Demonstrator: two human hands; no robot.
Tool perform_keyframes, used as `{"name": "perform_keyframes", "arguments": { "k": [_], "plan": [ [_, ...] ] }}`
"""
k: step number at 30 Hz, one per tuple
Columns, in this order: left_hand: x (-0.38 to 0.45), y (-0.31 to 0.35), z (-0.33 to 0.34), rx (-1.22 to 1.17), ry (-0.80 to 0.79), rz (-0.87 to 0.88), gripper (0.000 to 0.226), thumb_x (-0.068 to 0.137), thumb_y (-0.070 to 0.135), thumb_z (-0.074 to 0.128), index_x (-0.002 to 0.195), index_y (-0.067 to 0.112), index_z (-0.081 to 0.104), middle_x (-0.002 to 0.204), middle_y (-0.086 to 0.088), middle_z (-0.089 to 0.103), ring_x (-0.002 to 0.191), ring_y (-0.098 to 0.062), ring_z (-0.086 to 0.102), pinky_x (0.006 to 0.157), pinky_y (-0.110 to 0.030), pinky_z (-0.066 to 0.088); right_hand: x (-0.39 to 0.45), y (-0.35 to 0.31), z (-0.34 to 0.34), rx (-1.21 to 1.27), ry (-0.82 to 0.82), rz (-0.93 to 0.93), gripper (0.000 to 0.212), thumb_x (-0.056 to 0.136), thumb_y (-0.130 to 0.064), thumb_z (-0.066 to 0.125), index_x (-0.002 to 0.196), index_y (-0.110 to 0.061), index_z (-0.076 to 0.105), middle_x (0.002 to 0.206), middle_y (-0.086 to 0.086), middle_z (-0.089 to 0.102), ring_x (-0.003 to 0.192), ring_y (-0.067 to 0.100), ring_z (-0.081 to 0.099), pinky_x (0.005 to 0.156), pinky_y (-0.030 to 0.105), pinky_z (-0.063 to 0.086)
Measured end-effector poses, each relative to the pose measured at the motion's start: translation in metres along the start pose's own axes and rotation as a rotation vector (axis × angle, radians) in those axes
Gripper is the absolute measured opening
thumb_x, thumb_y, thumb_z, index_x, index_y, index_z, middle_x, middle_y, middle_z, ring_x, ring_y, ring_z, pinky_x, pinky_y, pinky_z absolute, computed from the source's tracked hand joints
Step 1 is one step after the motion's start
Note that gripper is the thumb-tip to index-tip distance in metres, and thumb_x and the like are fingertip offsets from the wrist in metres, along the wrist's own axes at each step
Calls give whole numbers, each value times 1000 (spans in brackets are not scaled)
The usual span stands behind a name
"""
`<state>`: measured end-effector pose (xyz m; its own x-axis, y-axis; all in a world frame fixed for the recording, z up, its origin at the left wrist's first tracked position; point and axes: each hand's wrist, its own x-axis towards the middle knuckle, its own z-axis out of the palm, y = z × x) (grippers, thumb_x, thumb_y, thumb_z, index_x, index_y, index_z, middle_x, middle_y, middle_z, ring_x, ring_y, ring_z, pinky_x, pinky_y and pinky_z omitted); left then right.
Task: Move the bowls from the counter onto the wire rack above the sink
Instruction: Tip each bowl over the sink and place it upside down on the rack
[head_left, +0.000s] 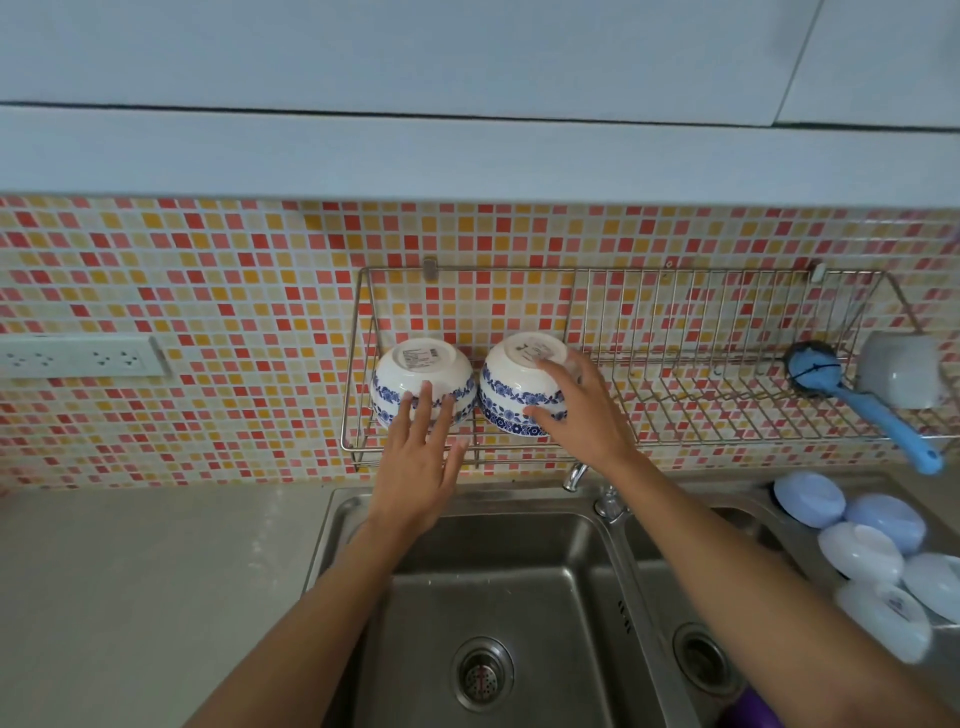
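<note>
While both bowls (422, 382) sit upside-down, left hand (415, 467) open, right hand (582, 415) grips one.

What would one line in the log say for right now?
left hand: open, fingers on left bowl | right hand: cupping right bowl | both bowls upside down on wire rack

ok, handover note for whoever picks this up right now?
Left hand: open, fingertips against the left bowl, not gripping.
Right hand: spread over the right bowl, still on it.
Both bowls sit upside down, side by side, in the left section of the wire rack above the sink.
Done: two bowls racked.
Left: let go of both; no blue-patterned bowl shows on the visible counter, so check beyond the frame.
</note>
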<state>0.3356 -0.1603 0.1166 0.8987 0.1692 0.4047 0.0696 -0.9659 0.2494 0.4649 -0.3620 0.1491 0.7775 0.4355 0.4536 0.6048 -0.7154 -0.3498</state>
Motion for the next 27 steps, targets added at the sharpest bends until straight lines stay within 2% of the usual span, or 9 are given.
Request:
{"name": "perform_keyframes", "arguments": {
  "k": [4, 7, 14, 20, 24, 27],
  "plan": [
    [21, -10, -3, -42, -70, -89, 70, 83, 69, -5, 145, 37, -17, 153, 2, -29, 141, -27, -24, 115, -44, -7, 1, 1, 1, 13, 20, 7, 66, 83, -45, 69, 141, -27, 43, 155, 6, 24, 138, 27, 33, 98, 46, 49],
    [29, -15, -3, -53, -114, -97, 66, 90, 65, 8, 146, 36, -12, 153, 1, -30, 141, -31, -21, 118, -50, 3, 1, 2, 2, 24, 16, 13, 66, 82, -46, 69, 140, -27, 43, 155, 5, 24, 138, 26, 34, 98, 47, 49],
    [31, -19, -9, -85, -171, -59, 71, 88, 62, 15, 147, 33, -12, 152, 1, -33, 140, -30, -25, 113, -51, 18, 5, 2, 4, 18, 1, 17, 62, 86, -46, 63, 137, -26, 35, 157, 2, 19, 135, 25, 39, 86, 45, 56],
    [29, -24, -4, -50, -164, -33, 73, 88, 64, 13, 147, 32, -14, 152, 0, -34, 140, -32, -26, 112, -52, 19, 6, 2, 7, -55, -15, 14, 68, 88, -49, 57, 143, -25, 26, 158, 6, 15, 139, 29, 33, 78, 47, 59],
    [30, -27, -2, -26, -104, 13, 74, 89, 64, 9, 148, 26, -13, 153, -5, -30, 141, -33, -24, 116, -56, 12, -5, -6, 4, -169, 59, 12, 68, 95, -48, 45, 151, -17, 21, 161, 10, 16, 143, 29, 30, 87, 42, 54],
    [31, -28, -1, 0, -103, 22, 76, 88, 63, 7, 146, 23, -20, 154, -5, -29, 141, -32, -24, 116, -57, 9, -19, -5, 11, -273, -1, -68, 65, 100, -49, 26, 152, -11, 21, 159, 13, 20, 145, 26, 25, 107, 49, 41]
  ]
}}
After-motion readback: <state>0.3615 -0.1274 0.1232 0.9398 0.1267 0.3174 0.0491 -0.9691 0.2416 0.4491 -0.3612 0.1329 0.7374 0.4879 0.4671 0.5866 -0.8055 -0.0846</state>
